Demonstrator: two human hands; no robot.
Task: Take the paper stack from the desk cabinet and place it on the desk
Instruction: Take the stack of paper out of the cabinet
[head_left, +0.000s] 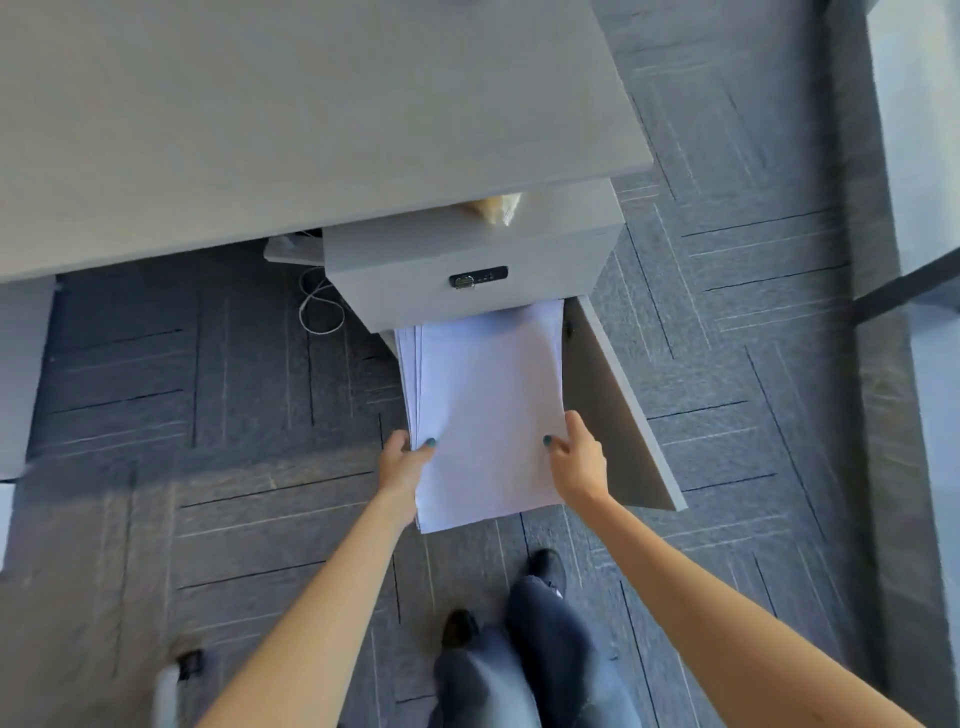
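Note:
A white paper stack (488, 405) sticks out of the grey desk cabinet (467, 254), its far end still under the cabinet's drawer front. My left hand (402, 465) grips the stack's left edge, thumb on top. My right hand (579, 457) grips the right edge the same way. The cabinet door (623, 405) stands swung open to the right of the stack. The grey desk (260, 114) spans the upper left, above the cabinet.
A crumpled yellowish bag (493, 207) lies on the cabinet top under the desk edge. A white cable (317, 306) loops on the carpet left of the cabinet. My feet (498, 597) stand below the stack. A chair caster (189, 662) sits lower left.

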